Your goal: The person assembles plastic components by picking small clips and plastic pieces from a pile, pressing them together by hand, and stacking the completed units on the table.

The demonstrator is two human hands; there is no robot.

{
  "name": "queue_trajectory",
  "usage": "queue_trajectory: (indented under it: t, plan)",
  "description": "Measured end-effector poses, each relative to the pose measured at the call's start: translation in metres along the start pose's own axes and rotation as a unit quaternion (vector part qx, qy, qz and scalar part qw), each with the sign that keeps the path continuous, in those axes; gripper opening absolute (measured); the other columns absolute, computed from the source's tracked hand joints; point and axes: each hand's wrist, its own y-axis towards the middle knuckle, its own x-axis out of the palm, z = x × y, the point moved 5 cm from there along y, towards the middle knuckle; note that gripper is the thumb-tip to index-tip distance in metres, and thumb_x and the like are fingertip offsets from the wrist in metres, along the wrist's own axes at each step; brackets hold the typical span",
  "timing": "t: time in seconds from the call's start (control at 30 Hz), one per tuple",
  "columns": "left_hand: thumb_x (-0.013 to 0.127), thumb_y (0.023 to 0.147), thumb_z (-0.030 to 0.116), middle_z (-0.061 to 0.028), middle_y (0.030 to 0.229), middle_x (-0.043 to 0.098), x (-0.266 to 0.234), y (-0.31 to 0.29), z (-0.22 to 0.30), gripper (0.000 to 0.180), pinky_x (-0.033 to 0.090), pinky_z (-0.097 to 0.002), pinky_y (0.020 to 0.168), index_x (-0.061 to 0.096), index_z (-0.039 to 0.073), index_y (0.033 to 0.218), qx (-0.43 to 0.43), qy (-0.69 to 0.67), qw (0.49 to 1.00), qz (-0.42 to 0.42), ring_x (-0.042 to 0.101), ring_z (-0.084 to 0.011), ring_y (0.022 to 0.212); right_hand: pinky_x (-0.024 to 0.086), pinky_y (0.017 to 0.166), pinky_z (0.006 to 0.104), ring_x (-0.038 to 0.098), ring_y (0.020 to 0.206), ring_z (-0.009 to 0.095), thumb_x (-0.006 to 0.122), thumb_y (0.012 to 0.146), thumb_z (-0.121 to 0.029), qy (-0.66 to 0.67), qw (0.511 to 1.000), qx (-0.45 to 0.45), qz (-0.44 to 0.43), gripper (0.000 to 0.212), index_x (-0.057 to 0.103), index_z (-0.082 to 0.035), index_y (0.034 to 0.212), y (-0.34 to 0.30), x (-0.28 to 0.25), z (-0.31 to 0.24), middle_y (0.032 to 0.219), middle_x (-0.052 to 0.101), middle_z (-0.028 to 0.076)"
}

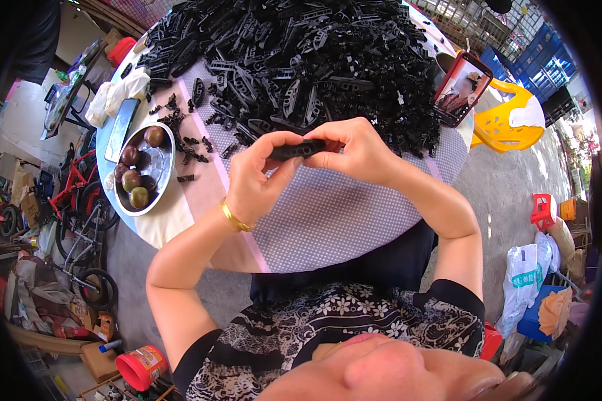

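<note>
Above the near half of a round table, both of my hands hold one black plastic part (297, 149), long and narrow with slots. My left hand (261, 170), with a gold bracelet at the wrist, pinches its left end between thumb and fingers. The right end sits between the thumb and fingers of my right hand (358, 150). Just beyond my hands spreads a large heap of black plastic parts (301, 67), long slotted pieces on the left and smaller ones (394, 93) on the right. Some small black clips (190, 144) lie loose to the left.
A white oval bowl of round dark fruit (170, 175) stands at the table's left edge, beside a flat phone-like slab (122, 127). A propped-up phone (463, 90) stands on the right. Beyond the table are a yellow chair (508, 127), bicycles (87, 260) and a red bucket (140, 367).
</note>
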Motion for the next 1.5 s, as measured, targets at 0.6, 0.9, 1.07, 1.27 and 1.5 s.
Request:
queue_trajectory:
  t: [0.6, 0.9, 1.07, 1.27, 1.5]
  plan:
    - [0.064, 0.067, -0.003, -0.0114, 0.101, 0.058, -0.008, 0.020, 0.006, 0.030, 0.043, -0.0397, 0.083, 0.062, 0.004, 0.096, 0.174, 0.442, 0.880, 0.030, 0.051, -0.0304, 0.095, 0.050, 0.061, 0.0347, 0.063, 0.071, 0.024, 0.070, 0.070, -0.016, -0.383, 0.910, -0.154, -0.036, 0.016, 0.064, -0.008, 0.082, -0.008, 0.008, 0.010, 0.071, 0.062, 0.007]
    - [0.066, 0.068, -0.003, -0.0112, 0.095, 0.052, -0.017, 0.018, -0.006, 0.038, 0.044, -0.0366, 0.080, 0.060, 0.003, 0.105, 0.111, 0.451, 0.885, -0.035, 0.050, -0.0298, 0.090, 0.050, 0.061, 0.0331, 0.060, 0.073, 0.023, 0.069, 0.068, -0.012, -0.418, 0.889, -0.184, -0.024, 0.016, 0.058, -0.007, 0.078, -0.008, 0.017, 0.010, 0.080, 0.053, 0.005]
    - [0.068, 0.066, -0.002, -0.0108, 0.097, 0.052, -0.018, 0.018, -0.003, 0.035, 0.044, -0.0374, 0.080, 0.060, 0.005, 0.100, 0.103, 0.476, 0.873, -0.007, 0.049, -0.0296, 0.094, 0.050, 0.059, 0.0308, 0.060, 0.070, 0.021, 0.067, 0.069, -0.012, -0.405, 0.890, -0.208, -0.017, 0.014, 0.056, -0.006, 0.075, -0.008, 0.017, 0.005, 0.077, 0.053, 0.006]
    - [0.069, 0.067, -0.002, -0.0087, 0.088, 0.057, -0.024, 0.020, 0.004, 0.030, 0.046, -0.0366, 0.075, 0.060, 0.005, 0.096, 0.085, 0.433, 0.896, 0.043, 0.057, -0.0279, 0.084, 0.049, 0.059, 0.0329, 0.060, 0.071, 0.022, 0.067, 0.074, -0.016, -0.343, 0.916, -0.208, 0.021, 0.016, 0.055, -0.007, 0.078, -0.006, 0.007, -0.006, 0.073, 0.059, 0.004]
    - [0.072, 0.071, 0.002, -0.0054, 0.084, 0.063, -0.001, 0.010, -0.023, 0.026, 0.049, -0.0240, 0.065, 0.061, 0.004, 0.094, -0.137, 0.081, 0.986, -0.054, 0.061, -0.0091, 0.072, 0.048, 0.058, 0.0325, 0.059, 0.065, 0.024, 0.067, 0.078, -0.011, -0.204, 0.940, -0.248, 0.112, 0.012, 0.062, -0.007, 0.088, -0.003, -0.015, -0.017, 0.076, 0.059, 0.008]
